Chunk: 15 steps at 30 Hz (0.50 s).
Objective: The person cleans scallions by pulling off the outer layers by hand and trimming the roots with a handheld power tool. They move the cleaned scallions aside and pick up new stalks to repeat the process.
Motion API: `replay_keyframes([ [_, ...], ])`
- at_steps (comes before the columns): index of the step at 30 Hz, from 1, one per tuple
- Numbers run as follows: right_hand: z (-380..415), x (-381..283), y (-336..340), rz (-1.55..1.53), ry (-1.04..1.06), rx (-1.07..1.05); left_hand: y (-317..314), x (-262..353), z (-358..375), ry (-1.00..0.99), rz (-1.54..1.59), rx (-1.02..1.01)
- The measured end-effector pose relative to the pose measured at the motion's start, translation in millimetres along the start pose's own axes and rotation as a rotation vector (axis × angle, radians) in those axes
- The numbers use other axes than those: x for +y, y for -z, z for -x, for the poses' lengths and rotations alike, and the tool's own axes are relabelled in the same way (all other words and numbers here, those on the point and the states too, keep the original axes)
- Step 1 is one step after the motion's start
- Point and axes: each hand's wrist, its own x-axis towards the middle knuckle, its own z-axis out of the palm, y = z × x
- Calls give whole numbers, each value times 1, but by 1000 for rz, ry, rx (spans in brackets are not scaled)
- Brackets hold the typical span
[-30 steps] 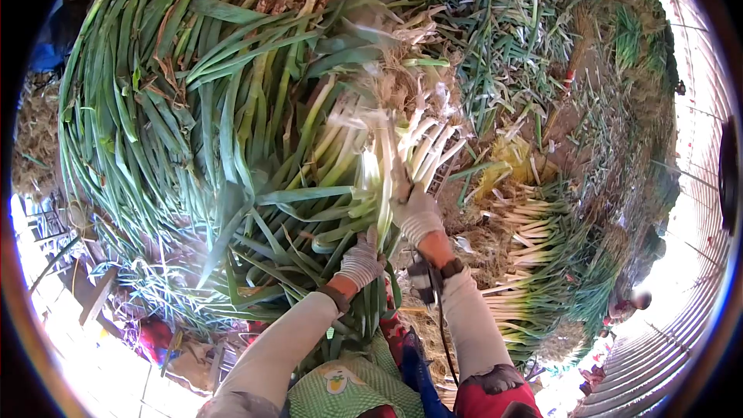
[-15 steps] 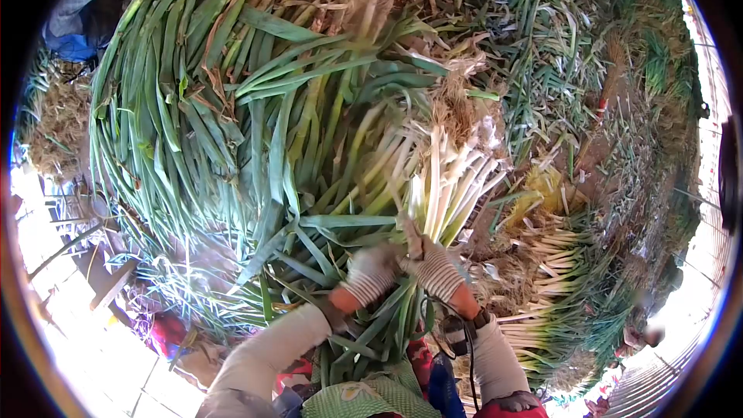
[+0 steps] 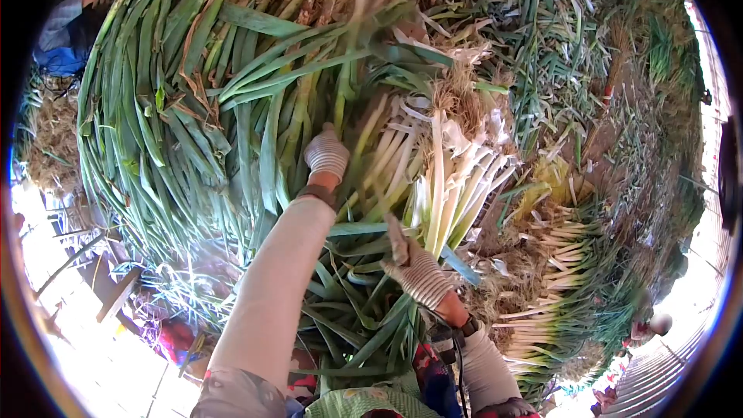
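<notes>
My left hand (image 3: 326, 153), in a striped glove, reaches onto the large pile of long green onions (image 3: 255, 101); its fingers are at the stalks, and their grip is hard to make out. Lower and to the right, my right hand (image 3: 422, 275), gloved too, is closed round the handle of a knife (image 3: 397, 240), whose blade is blurred. Beyond that hand lies a bunch of peeled white stalks (image 3: 453, 182). Green leaves (image 3: 371, 325) lie across my lap.
Rows of trimmed onions (image 3: 561, 263) lie at the right, near a yellow scrap (image 3: 551, 184). Leaf litter (image 3: 542, 54) covers the ground at the upper right. Part of another person (image 3: 62, 39) shows at the upper left.
My left hand has moved away from my right hand, up and onto the pile. My right hand has shifted slightly down, with the knife still in it.
</notes>
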Motion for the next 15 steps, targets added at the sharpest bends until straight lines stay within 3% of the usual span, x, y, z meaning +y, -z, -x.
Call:
replay_keyframes([
  [1, 7, -7, -1, 130, 32, 12, -10, -13, 5, -97, 135, 122],
  [4, 22, -15, 15, -115, 20, 64, -4, -47, 24, -242, 162, 39],
  [6, 36, -18, 32, -12, 69, 115, 8, -71, 44, -262, 494, -22],
  [10, 67, -16, 47, -3, 141, 206, 179, -5, 142, -471, 974, -293],
  [11, 76, -17, 52, 9, 172, 242, 213, 10, 161, -314, 928, -461],
  [14, 103, -14, 67, 14, 190, 326, 222, 23, 232, -266, 741, -625],
  [15, 112, -8, 69, -43, 131, 333, 196, 8, 255, -391, 653, -569],
])
